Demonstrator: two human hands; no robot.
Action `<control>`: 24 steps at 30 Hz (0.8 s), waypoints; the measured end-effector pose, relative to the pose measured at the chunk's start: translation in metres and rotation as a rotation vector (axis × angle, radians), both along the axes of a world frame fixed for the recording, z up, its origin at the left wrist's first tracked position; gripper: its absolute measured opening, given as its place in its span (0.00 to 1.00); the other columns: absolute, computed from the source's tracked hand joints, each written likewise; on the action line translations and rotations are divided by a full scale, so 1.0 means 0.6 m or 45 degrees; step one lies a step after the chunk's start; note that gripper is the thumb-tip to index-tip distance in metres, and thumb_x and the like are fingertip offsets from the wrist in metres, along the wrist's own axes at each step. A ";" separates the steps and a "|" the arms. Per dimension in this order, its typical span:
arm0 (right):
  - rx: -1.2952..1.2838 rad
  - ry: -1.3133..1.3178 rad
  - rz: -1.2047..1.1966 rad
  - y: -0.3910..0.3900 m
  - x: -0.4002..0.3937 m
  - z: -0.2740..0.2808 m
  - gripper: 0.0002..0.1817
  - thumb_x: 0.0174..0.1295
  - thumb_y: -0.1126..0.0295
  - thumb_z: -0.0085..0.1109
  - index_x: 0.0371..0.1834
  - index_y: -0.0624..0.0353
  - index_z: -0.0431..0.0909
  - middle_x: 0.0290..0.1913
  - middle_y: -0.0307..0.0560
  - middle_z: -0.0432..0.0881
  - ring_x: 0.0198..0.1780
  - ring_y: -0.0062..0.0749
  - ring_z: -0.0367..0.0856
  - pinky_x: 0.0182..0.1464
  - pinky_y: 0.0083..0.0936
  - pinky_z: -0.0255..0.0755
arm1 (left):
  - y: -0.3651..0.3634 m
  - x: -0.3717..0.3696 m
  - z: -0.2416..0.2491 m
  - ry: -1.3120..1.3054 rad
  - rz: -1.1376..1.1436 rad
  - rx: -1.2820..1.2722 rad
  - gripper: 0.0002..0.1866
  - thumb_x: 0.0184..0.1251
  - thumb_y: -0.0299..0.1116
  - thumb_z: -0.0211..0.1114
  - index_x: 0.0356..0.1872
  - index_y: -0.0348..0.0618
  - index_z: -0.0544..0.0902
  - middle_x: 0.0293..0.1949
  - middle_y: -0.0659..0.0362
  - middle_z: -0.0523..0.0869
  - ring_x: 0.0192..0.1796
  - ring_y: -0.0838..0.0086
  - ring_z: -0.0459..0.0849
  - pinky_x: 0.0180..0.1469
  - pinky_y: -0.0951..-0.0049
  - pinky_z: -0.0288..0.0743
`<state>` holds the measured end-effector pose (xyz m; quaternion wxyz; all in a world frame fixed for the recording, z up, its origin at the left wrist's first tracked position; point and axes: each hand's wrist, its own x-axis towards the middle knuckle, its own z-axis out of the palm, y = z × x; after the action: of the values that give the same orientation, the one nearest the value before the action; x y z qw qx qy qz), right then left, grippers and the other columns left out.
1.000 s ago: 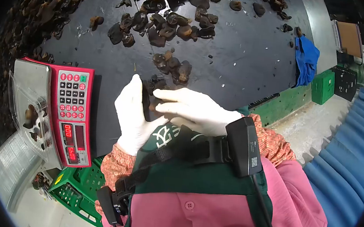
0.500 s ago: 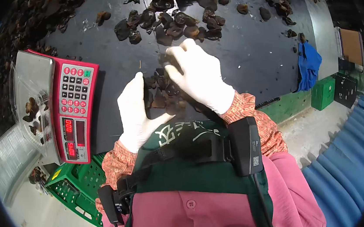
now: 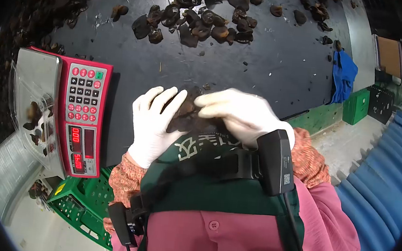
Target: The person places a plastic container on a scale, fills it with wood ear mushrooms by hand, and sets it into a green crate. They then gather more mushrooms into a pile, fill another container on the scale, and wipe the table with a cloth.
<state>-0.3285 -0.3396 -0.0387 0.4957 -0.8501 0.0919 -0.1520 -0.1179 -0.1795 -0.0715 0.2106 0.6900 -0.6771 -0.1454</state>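
Dark brown, wrinkled pieces that look like wood ear mushrooms [image 3: 188,109] are bunched between my two white-gloved hands, close to my apron at the table's near edge. My left hand [image 3: 155,121] cups them from the left, fingers curved and a little apart, thumb reaching beneath. From the right, my right hand [image 3: 243,112] closes against the same bunch, its fingertips on the pieces and somewhat blurred. Its thumb is hidden. Farther up the black tabletop [image 3: 275,60] lies a loose cluster of similar pieces [image 3: 196,26].
A red scale [image 3: 83,114] with a silver pan stands at left, a few pieces on its pan. Behind it spreads a large mushroom heap [image 3: 47,9]. A blue cloth [image 3: 343,76] hangs off the right edge. Green crates, one [image 3: 85,201] below the scale, stand on the floor.
The bunch has been drawn toward my body, off its spot on the tabletop. My right hand moved down and right; my left hand's fingers turned inward over the pieces.
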 end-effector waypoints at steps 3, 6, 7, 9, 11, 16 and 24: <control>0.049 0.333 -0.348 -0.009 -0.050 0.017 0.19 0.62 0.76 0.63 0.58 0.59 0.80 0.54 0.52 0.83 0.52 0.47 0.86 0.53 0.35 0.82 | 0.002 0.005 0.008 -0.043 -0.049 0.063 0.48 0.35 0.40 0.85 0.68 0.51 0.79 0.67 0.60 0.79 0.69 0.57 0.74 0.68 0.56 0.66; -0.196 0.715 -0.304 0.008 -0.064 0.019 0.36 0.58 0.68 0.72 0.71 0.58 0.70 0.58 0.54 0.78 0.51 0.49 0.85 0.50 0.38 0.83 | -0.001 0.005 0.024 -0.083 -0.083 0.134 0.50 0.34 0.42 0.85 0.69 0.51 0.78 0.69 0.59 0.77 0.70 0.56 0.72 0.68 0.55 0.66; -0.268 0.772 -0.287 0.019 -0.065 0.012 0.40 0.57 0.67 0.74 0.74 0.57 0.67 0.59 0.55 0.76 0.51 0.50 0.85 0.49 0.38 0.84 | -0.001 0.004 0.030 -0.099 -0.092 0.163 0.51 0.34 0.42 0.86 0.69 0.50 0.78 0.69 0.59 0.77 0.71 0.56 0.72 0.68 0.55 0.66; -0.181 0.800 -0.253 0.047 -0.053 -0.017 0.49 0.55 0.59 0.77 0.80 0.49 0.60 0.64 0.54 0.73 0.56 0.54 0.84 0.56 0.42 0.83 | -0.001 0.000 0.034 -0.091 -0.083 0.183 0.53 0.35 0.42 0.87 0.72 0.49 0.75 0.69 0.56 0.77 0.69 0.56 0.73 0.66 0.53 0.67; -0.052 0.856 -0.193 0.065 -0.021 -0.021 0.51 0.59 0.60 0.74 0.83 0.52 0.54 0.65 0.58 0.72 0.56 0.57 0.83 0.55 0.43 0.83 | 0.003 -0.006 0.028 -0.076 -0.047 0.176 0.53 0.35 0.41 0.87 0.72 0.46 0.75 0.68 0.56 0.77 0.68 0.56 0.73 0.66 0.55 0.68; 0.038 0.747 -0.139 0.063 0.040 -0.015 0.48 0.60 0.70 0.69 0.82 0.64 0.51 0.59 0.64 0.72 0.50 0.60 0.85 0.49 0.44 0.82 | 0.007 -0.022 0.016 0.118 0.132 0.169 0.55 0.38 0.33 0.85 0.76 0.43 0.69 0.66 0.52 0.77 0.65 0.54 0.75 0.64 0.58 0.74; 0.057 0.471 -0.199 0.063 0.093 -0.038 0.27 0.56 0.76 0.65 0.60 0.66 0.68 0.48 0.63 0.76 0.44 0.63 0.83 0.46 0.47 0.81 | -0.002 -0.009 0.007 0.496 0.272 0.070 0.42 0.47 0.20 0.75 0.70 0.40 0.73 0.62 0.46 0.78 0.64 0.49 0.80 0.65 0.59 0.77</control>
<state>-0.2729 -0.3019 -0.0618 0.4759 -0.8425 0.2505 -0.0292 -0.1236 -0.1806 -0.0674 0.3327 0.7223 -0.5423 -0.2711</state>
